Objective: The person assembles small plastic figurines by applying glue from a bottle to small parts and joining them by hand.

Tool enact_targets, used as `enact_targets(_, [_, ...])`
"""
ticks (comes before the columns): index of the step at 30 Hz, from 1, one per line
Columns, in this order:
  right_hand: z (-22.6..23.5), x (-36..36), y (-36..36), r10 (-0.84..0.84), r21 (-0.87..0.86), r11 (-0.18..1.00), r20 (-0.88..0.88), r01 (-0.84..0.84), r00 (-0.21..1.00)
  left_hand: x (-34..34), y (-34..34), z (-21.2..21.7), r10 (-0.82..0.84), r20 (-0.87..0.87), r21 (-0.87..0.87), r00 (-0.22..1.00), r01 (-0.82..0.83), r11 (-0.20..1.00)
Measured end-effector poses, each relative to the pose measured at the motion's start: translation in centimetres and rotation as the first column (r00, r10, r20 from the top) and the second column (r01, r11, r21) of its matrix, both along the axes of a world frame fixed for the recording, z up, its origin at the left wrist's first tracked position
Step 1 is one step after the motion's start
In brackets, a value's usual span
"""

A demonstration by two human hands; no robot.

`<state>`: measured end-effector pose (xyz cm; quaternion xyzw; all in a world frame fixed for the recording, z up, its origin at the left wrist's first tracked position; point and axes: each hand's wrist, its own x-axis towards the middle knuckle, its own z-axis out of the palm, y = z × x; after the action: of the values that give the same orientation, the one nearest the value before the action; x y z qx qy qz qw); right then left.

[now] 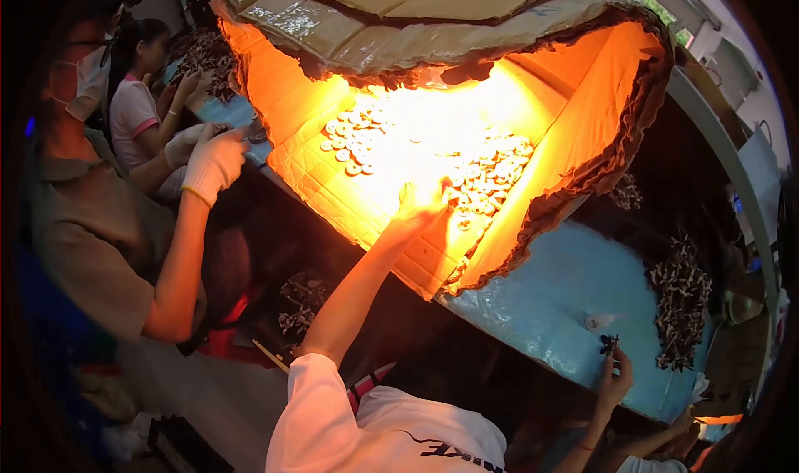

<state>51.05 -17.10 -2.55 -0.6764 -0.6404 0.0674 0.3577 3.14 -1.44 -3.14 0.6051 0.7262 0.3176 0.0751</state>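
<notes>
My left hand point(423, 200) reaches into a lit cardboard box at the near edge of a pile of small round pieces point(491, 169). Strong glare washes out its fingers, so whether they grip a piece is unclear. Lower right, over a light blue tabletop point(541, 294), my right hand point(616, 377) pinches a small dark branched part point(610, 343) upright between the fingertips. A small clear, whitish item point(598, 321) lies just beyond that hand. The round pieces spread across the box floor, and the brightest middle of them cannot be made out.
The torn-edged cardboard box point(574, 165) arches over the pieces. At right lies a heap of dark parts point(678, 306). A gloved, masked co-worker point(108, 231) works at left, another person point(141, 98) behind. Another person's hand point(687, 421) shows lower right. Dark parts point(301, 302) sit below the table edge.
</notes>
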Motion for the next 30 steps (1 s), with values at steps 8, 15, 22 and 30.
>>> enact_targets(8, [-1.1, -0.7, 0.2, 0.029, -0.021, 0.999, -0.014, -0.029, 0.999, -1.5, -1.1, -2.9, 0.075, -0.129, 0.034, 0.989, -0.071, 0.997])
enact_targets(15, [-1.0, 0.3, 0.8, -0.08, 0.059, 0.995, -0.038, 0.082, 0.996, 2.5, -9.8, 2.9, -0.094, 0.238, 0.45, 0.967, -0.024, 0.893])
enact_targets(22, [-1.7, -1.2, 0.5, -0.116, 0.113, 0.985, -0.101, 0.127, 0.988, 13.3, -17.3, 2.4, -0.579, 0.281, 0.36, 0.765, 0.475, 0.803])
enact_targets(30, [2.1, -4.3, -4.2, -0.001, 0.03, 0.999, -0.774, 0.038, 0.633, 20.9, -10.6, 0.7, -0.567, -0.164, 0.287, 0.808, 0.588, 0.756])
